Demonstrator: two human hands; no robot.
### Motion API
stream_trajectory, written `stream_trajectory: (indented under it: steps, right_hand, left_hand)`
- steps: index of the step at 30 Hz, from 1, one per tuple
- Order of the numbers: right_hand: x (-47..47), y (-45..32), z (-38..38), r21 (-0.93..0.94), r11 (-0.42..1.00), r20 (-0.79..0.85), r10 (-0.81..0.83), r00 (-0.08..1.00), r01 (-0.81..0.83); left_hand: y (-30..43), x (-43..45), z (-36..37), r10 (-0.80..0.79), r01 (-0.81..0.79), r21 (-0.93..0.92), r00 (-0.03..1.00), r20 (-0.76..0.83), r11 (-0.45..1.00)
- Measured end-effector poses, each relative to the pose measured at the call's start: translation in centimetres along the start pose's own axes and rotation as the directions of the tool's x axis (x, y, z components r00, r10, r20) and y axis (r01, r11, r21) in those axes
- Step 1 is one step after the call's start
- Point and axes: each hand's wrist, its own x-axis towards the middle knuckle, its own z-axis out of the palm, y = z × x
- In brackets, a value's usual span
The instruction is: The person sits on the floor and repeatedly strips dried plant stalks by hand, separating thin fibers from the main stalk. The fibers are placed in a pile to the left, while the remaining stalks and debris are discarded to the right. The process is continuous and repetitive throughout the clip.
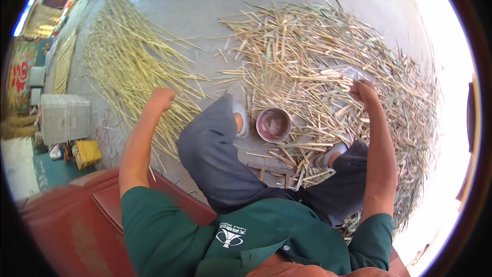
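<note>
My left hand (163, 99) is curled above the near right part of a large spread of long yellow-green plant stalks (127, 46). Whether it grips a stalk cannot be made out. Across from it, my right hand (364, 91) has bent fingers and hovers over a wide litter of dry straw-coloured stalk pieces and leaves (300, 54). Anything between those fingers is too small to tell. On the floor between my feet stands a round metal bowl (273, 124) with a reddish, stained inside.
A red bench or sofa (73, 231) lies to my left and behind. Farther left are a pale plastic crate (65, 117) and a yellow container (87, 154). A small wooden frame (271, 169) rests on the concrete floor (200, 4) between my legs.
</note>
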Motion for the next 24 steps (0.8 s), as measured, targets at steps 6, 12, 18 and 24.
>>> stream_trajectory:
  steps: [6, 12, 18, 24]
  right_hand:
    - [7.0, 6.6, 6.8, -0.696, 0.712, 0.011, -0.114, 0.993, 0.089]
    - [10.6, 8.1, 14.8, -0.190, 0.975, -0.287, 0.057, 0.956, -0.115]
    - [12.1, 8.5, 18.7, 0.287, 0.898, -0.239, 0.403, 0.883, -0.332]
    - [13.6, 8.6, 20.1, 0.692, 0.614, -0.083, 0.590, 0.803, -0.379]
  left_hand:
    - [9.6, 10.2, -6.5, 0.341, -0.368, -0.016, 0.879, -0.334, 0.930]
    - [27.8, 16.9, -3.8, 0.702, -0.744, -0.072, 0.654, -0.282, 0.664]
    - [39.9, 14.5, 6.2, 0.760, -0.761, 0.002, 0.649, -0.040, 0.649]
    - [43.5, 14.6, 11.9, 0.652, -0.653, -0.007, 0.755, 0.070, 0.757]
